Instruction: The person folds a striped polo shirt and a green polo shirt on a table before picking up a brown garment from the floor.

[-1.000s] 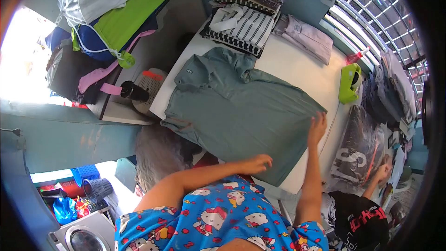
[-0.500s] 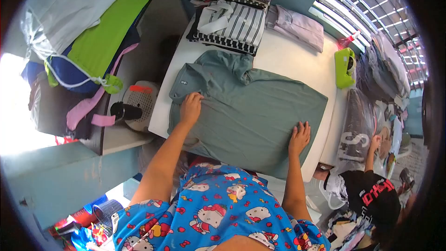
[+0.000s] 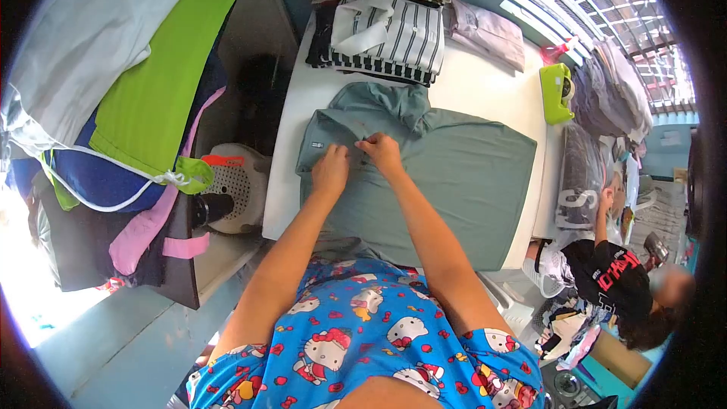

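A grey-green collared shirt [image 3: 469, 189] lies spread on the white table, its collar to the left with a small label inside. My left hand [image 3: 331, 171] is closed on the cloth just below the collar opening, fingertips bent into it. Close beside it, my right hand [image 3: 382, 154] pinches the shirt front between thumb and fingers. A small gap separates the two hands. The shirt's near sleeve is partly hidden under my left forearm; the far sleeve lies bunched towards the back.
Folded striped shirts [image 3: 394, 34] are stacked behind, with a folded pink shirt [image 3: 488, 34] beside them. A green tape dispenser [image 3: 556, 95] stands on the right edge. A white stool [image 3: 241, 189] is at left, near hanging bagged clothes [image 3: 151, 91]. Another person [image 3: 606, 276] works at right.
My right hand has moved left from the shirt's hem end to the front near the collar, and now pinches the cloth. My left hand has shifted slightly right. The view has turned a little.
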Available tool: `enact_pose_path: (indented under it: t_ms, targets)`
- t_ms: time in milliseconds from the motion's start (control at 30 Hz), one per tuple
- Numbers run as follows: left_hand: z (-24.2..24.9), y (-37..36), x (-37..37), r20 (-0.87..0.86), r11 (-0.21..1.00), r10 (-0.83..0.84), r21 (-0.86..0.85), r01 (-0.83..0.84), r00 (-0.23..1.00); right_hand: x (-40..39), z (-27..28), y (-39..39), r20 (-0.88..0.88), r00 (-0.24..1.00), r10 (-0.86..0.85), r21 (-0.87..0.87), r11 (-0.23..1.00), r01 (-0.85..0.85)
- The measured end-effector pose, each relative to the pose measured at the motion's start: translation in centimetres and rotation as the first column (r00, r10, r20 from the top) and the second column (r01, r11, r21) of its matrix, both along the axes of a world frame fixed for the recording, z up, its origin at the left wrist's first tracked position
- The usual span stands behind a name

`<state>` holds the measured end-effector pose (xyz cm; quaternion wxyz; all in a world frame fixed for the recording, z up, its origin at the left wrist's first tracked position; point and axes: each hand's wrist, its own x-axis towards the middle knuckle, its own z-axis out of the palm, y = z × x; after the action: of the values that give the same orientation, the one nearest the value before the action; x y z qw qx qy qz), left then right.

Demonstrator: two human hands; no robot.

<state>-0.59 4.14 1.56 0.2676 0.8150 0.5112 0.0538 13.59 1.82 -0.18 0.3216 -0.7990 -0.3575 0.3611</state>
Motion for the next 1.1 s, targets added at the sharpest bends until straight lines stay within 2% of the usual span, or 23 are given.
enact_pose_path:
  t_ms: [67, 167, 233, 300, 367, 467, 500, 567, 700, 800, 1100]
  targets:
    - [-0.1, 0.3, 0.3, -0.026, 1.000, -0.006, 0.026, 0.007, 1.000, -0.4, -0.3, 0.5, 0.002, 1.000, -0.004, -0.059, 0.998, 0.004]
    - [0.1, 0.7, 1.0, -0.102, 0.996, -0.060, 0.053, 0.066, 0.993, -0.4, -1.3, 0.8, -0.020, 1.000, -0.003, -0.052, 0.999, 0.001]
    - [0.3, 1.0, 1.3, -0.137, 0.996, -0.078, 0.030, 0.083, 0.988, 0.4, -1.4, 1.3, -0.319, 0.945, -0.067, -0.158, 0.987, 0.017]
    - [-0.3, 1.2, 1.5, -0.143, 0.997, -0.072, -0.024, 0.069, 0.987, 0.8, -0.9, 1.3, -0.552, 0.821, -0.146, -0.204, 0.978, 0.037]
    - [-1.0, 1.3, 1.6, -0.102, 1.000, 0.003, -0.014, -0.005, 0.995, 1.0, -0.5, 0.6, -0.720, 0.661, -0.211, -0.203, 0.975, 0.090]
    - [-1.9, 1.9, 1.3, -0.058, 0.995, 0.053, -0.077, -0.057, 0.997, 1.4, -1.1, -0.1, -0.825, 0.540, -0.167, -0.151, 0.986, 0.073]
    - [-2.0, 2.3, 1.0, -0.049, 0.992, 0.062, -0.109, -0.067, 0.997, 1.4, -1.0, -0.3, -0.833, 0.531, -0.156, -0.140, 0.988, 0.070]
    - [-1.9, 3.2, 0.3, 0.084, 0.932, 0.140, -0.348, -0.103, 0.987, 1.3, -0.7, -0.6, -0.849, 0.512, -0.130, -0.115, 0.991, 0.061]
    - [-1.5, 3.8, -0.2, 0.240, 0.716, 0.400, -0.684, -0.139, 0.884, 0.4, -0.7, -1.1, -0.798, 0.592, -0.112, -0.085, 0.994, 0.074]
    - [-1.8, 3.8, -0.1, 0.266, 0.676, 0.427, -0.728, -0.110, 0.864, 0.1, -0.8, -1.4, -0.784, 0.613, -0.099, -0.064, 0.995, 0.078]
    - [-3.2, 3.5, 0.0, 0.346, 0.668, 0.465, -0.741, -0.067, 0.815, -0.1, -1.2, -1.8, -0.730, 0.684, 0.008, 0.014, 1.000, 0.003]
